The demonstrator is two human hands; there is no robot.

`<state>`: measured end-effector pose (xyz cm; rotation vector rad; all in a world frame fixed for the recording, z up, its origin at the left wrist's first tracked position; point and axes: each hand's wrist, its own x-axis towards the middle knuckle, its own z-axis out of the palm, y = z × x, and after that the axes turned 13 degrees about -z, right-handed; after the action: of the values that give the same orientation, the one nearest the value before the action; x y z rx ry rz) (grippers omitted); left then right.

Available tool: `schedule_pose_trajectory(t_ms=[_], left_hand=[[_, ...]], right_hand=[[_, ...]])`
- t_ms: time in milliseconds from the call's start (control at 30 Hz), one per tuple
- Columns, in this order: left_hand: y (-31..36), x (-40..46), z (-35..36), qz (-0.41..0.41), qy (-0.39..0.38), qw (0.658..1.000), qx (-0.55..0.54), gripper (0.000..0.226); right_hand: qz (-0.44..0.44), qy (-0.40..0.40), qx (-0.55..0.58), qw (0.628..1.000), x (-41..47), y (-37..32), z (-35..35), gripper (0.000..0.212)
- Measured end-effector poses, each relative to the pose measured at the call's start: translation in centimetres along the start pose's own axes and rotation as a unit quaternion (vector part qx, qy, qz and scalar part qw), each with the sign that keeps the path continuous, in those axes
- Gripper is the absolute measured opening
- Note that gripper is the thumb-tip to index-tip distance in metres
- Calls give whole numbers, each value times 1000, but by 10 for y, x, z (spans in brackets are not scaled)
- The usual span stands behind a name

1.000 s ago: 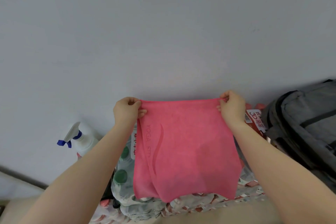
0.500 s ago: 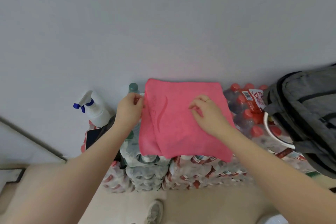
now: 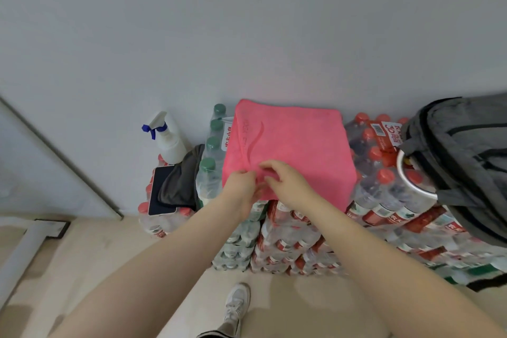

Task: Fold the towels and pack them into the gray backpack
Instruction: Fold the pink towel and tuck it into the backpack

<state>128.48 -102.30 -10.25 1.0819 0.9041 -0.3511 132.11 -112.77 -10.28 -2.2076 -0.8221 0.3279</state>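
A pink towel (image 3: 296, 151) lies folded flat on top of stacked packs of water bottles, against the wall. My left hand (image 3: 241, 186) pinches its near left corner. My right hand (image 3: 285, 181) is right beside it, fingers curled and pinching the same near edge. The gray backpack (image 3: 463, 162) sits on the bottle packs at the right, its dark-rimmed opening facing the towel.
A white spray bottle (image 3: 167, 137) stands at the left by the wall. A dark cloth (image 3: 181, 178) and a phone (image 3: 160, 189) lie beside it. Shrink-wrapped bottle packs (image 3: 301, 241) form the work surface. A white ring (image 3: 411, 184) lies by the backpack. My shoe (image 3: 237, 307) is on the floor below.
The towel went from hanging between my raised hands to lying flat on the bottle packs. Both hands have come together at its near left edge.
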Motion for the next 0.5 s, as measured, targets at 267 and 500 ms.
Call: schedule_pose_trajectory(t_ms=[267, 500], left_hand=[[14, -6, 6, 27, 21, 997, 76, 33], [18, 2, 3, 24, -3, 999, 22, 18]], right_hand=[[45, 45, 34, 997, 6, 10, -2, 28], [145, 159, 258, 942, 16, 9, -17, 19]])
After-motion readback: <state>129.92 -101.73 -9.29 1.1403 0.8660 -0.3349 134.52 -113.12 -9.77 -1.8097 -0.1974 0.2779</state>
